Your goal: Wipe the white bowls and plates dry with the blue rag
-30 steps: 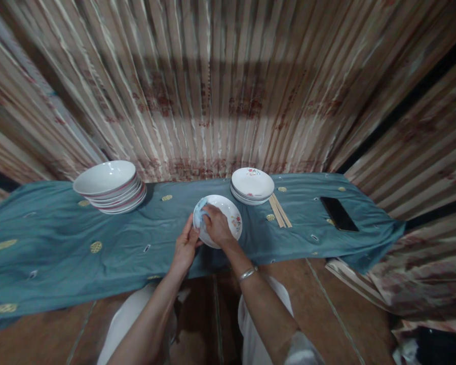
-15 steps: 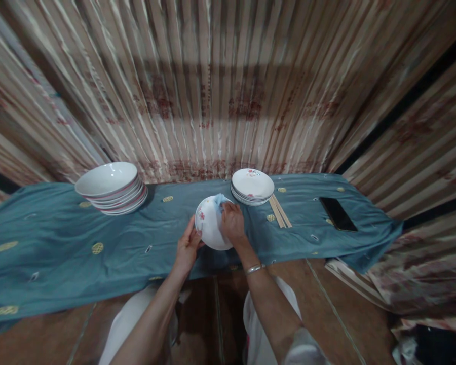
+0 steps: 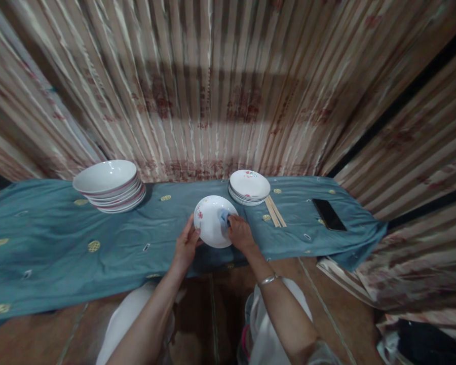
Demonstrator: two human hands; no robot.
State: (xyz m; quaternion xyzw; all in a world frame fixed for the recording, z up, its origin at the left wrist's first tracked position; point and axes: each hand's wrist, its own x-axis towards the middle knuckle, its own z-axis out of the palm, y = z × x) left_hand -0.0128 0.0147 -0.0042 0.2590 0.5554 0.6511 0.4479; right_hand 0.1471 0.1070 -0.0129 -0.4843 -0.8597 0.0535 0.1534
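A white plate with a red flower print is held over the front of the table, its face turned up. My left hand grips its left rim, thumb on top and the other fingers mostly hidden beneath. Bunched in my right hand is a light blue cloth, pressed on the right part of the plate's face. Behind the plate and to its right stands a stack of similar plates.
A stack of larger bowls with red bands stands at the left. Wooden chopsticks and a black phone lie at the right on the blue tablecloth. A patterned curtain hangs behind the table.
My right hand has moved with the cloth to the right and slightly down across the plate. My left hand keeps its hold on the rim.
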